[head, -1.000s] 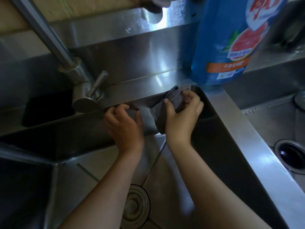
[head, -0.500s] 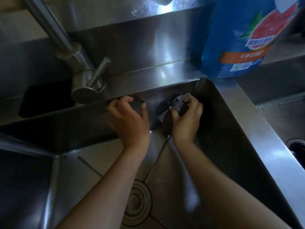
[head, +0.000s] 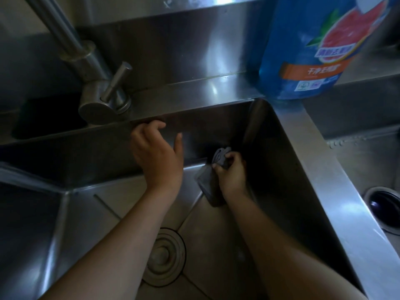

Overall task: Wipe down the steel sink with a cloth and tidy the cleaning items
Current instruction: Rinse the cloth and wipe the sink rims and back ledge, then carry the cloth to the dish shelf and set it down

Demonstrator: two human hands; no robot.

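2 hands are working inside 1 steel sink (head: 313, 169) with 1 grey cloth (head: 208, 188).

The right hand (head: 232, 176) is gripping the cloth, fingers curled tight round its bunched top, and is pressing it low against the far wall near the far right corner. The cloth is looking dark and crumpled, with 1 flap hanging down toward the floor of the basin. The left hand (head: 157, 156) is hooking bent fingers under the far ledge, thumb spread wide, holding nothing else. 1 tap (head: 101, 98) is standing on that ledge, far left. 1 blue bottle (head: 303, 50) is sitting at the far right corner. 2 drains are showing: 1 drain (head: 165, 256) between the forearms and 1 right drain (head: 383, 204) beyond the divider.
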